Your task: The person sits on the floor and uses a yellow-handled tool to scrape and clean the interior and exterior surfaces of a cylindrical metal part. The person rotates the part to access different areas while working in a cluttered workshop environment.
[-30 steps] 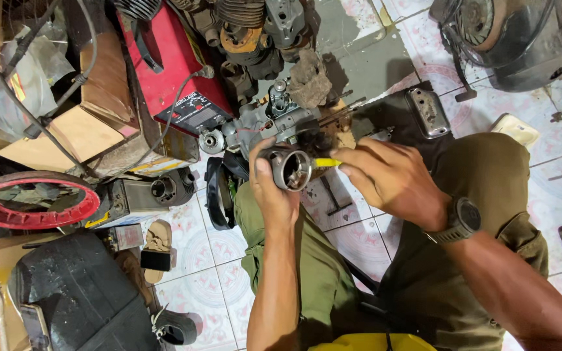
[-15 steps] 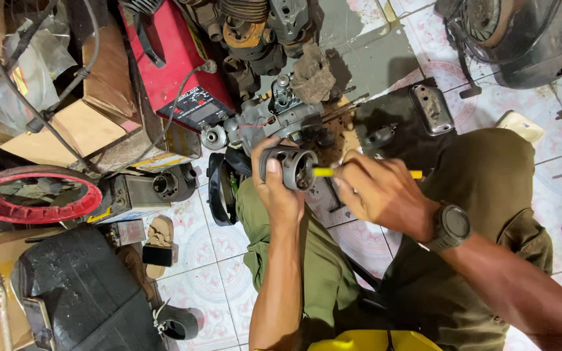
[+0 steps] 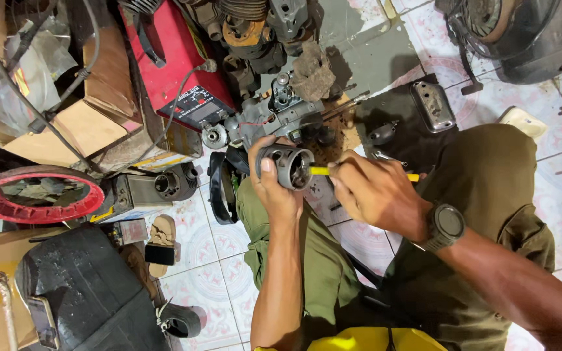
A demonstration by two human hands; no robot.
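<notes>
Left hand [image 3: 274,188] grips a grey cylinder [image 3: 289,166]; right hand [image 3: 372,192] pinches a yellow tool [image 3: 323,171]; red box [image 3: 177,58] behind.

**Cylinder in one hand, yellow tool in the other**

Your left hand [image 3: 274,188] is wrapped around a grey metal cylinder [image 3: 287,166], open end facing your right. Your right hand [image 3: 375,192] pinches a thin yellow-handled tool [image 3: 323,171], tip right at the cylinder's mouth. At 12 o'clock from the cylinder sits a grimy engine block [image 3: 274,117] on the tiled floor [image 3: 203,240]. The red machine [image 3: 177,65] is up at 11, and the red ring [image 3: 37,195] is way out at 9.
</notes>
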